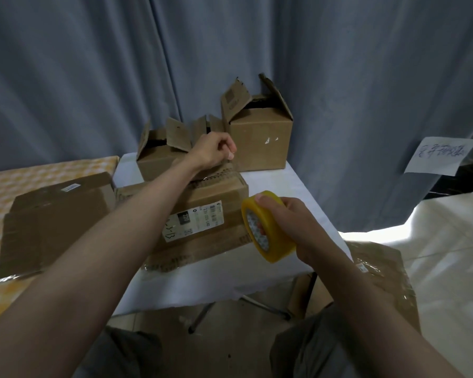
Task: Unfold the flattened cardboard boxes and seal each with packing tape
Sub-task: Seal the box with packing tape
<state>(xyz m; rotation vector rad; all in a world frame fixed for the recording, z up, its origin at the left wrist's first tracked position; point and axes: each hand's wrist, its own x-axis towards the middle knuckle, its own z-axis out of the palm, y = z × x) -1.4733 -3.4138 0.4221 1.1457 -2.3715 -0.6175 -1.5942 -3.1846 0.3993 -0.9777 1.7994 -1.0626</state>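
Cardboard boxes numbered at least five. Two unfolded ones stood at the far edge of the white-covered surface [271,184]: a low box [159,156] on the left with its flaps up, and a taller box [260,132] to its right, flaps also raised, just beside the grey curtain [339,77]. In front of them lay the labelled box [202,222], reaching nearly to the surface's near edge. One flattened box [55,222] lay to the left on a yellow-patterned bed [25,173], and another taped piece of cardboard [380,271] sat low on the right, below the surface.

One tape roll [268,227], yellow, was gripped by the right hand [292,222], thumb on the rim and fingers curled through the core, held over the right near corner of the labelled box. The left hand [213,151] was curled over that box's far edge, fingertips pinched together; whether they held tape end could not be told.

Bare white cloth remained to the right of the boxes. One paper sheet [440,156] hung on the curtain.
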